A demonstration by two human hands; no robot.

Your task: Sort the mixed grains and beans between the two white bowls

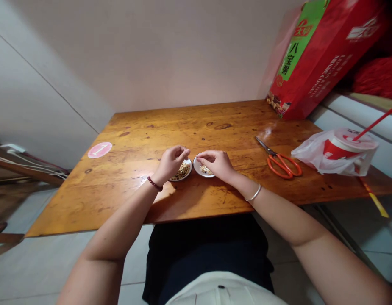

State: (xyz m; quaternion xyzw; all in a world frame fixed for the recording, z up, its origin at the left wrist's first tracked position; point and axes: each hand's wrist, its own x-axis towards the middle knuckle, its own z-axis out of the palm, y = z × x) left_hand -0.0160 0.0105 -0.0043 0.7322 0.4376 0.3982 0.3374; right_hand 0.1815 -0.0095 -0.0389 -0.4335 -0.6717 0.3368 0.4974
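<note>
Two small white dishes stand side by side on the wooden table. In the left dish lies a heap of small tan and dark round pieces, perhaps beans or beads. The right dish holds a smaller amount of similar pale and dark pieces. Above the left dish, my left hand has its fingers curled together and covers part of that dish. My right hand reaches over the right dish with thumb and fingertips pinched at its far left side. Whatever sits in either set of fingertips is too small to make out.
Orange-handled scissors lie on the table to the right, points away from me. Beyond them are a bagged red-and-white cup with a straw and a tall red carton. A pink round sticker is at the left.
</note>
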